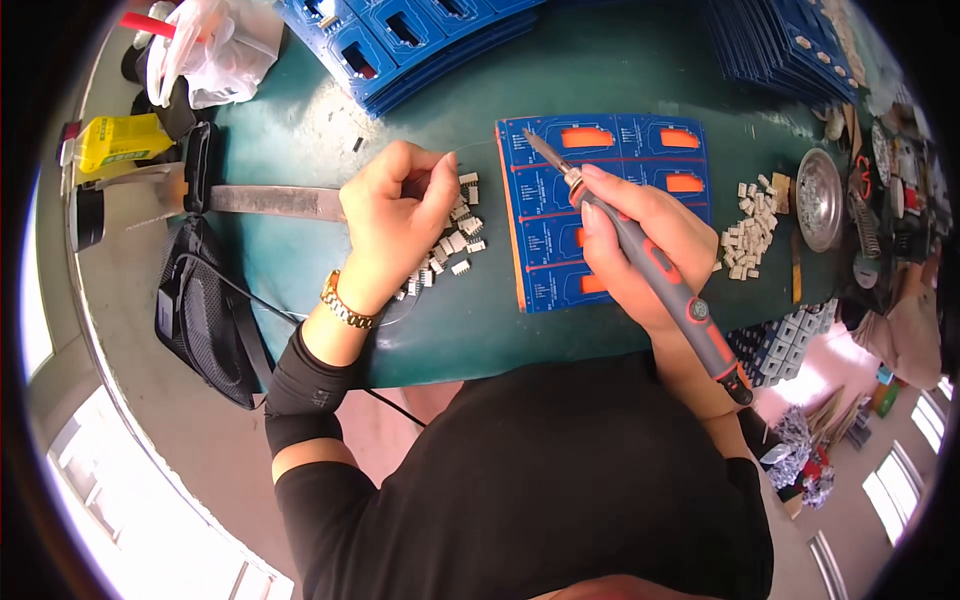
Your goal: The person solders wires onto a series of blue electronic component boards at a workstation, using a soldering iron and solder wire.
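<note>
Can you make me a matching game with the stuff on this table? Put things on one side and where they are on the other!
Things:
1. soldering iron
2. blue circuit panel
3. metal dish
4. gold watch

Places:
A. on the left wrist
B. at the table's right end
C. in the right hand
D. flat between the two hands

Pairs: 1-C, 2-D, 3-B, 4-A

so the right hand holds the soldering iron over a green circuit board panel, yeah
Not quite: the circuit board panel is blue, not green, as the head view shows. The right hand does hold the soldering iron over it.
</note>
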{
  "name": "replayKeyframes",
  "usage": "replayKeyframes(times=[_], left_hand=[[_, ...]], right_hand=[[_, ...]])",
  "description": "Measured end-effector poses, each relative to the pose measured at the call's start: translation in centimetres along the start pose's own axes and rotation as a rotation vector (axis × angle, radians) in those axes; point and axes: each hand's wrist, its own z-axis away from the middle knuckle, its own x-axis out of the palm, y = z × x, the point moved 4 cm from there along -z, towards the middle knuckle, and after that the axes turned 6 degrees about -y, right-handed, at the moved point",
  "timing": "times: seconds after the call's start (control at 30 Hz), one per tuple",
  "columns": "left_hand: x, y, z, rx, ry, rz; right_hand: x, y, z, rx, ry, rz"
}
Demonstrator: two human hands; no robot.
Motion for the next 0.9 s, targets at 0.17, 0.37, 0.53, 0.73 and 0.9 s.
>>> replayKeyframes(times=[0.17, 0.37, 0.53, 0.73, 0.9], left_hand=[[0.2, -0.2, 0.0, 0.000, -0.027, 0.013], [0.4, 0.6, -0.3, 0.022, -0.057, -0.040], [0.5, 1.1, -0.3, 0.083, -0.049, -0.119], [0.8, 0.8, -0.5, -0.009, -0.049, -0.053], [0.8, 1.0, -0.6, 0.000, -0.041, -0.076]], right_hand=[[0.8, 0.4, 0.1, 0.014, 0.009, 0.009], [1.3, 0.5, 0.6, 0.014, -0.023, 0.055], [1.3, 0.3, 0.6, 0.007, -0.007, 0.062], [1.3, 0.4, 0.6, -0.002, -0.013, 0.057], [1.2, 0.4, 0.6, -0.001, -0.013, 0.061]])
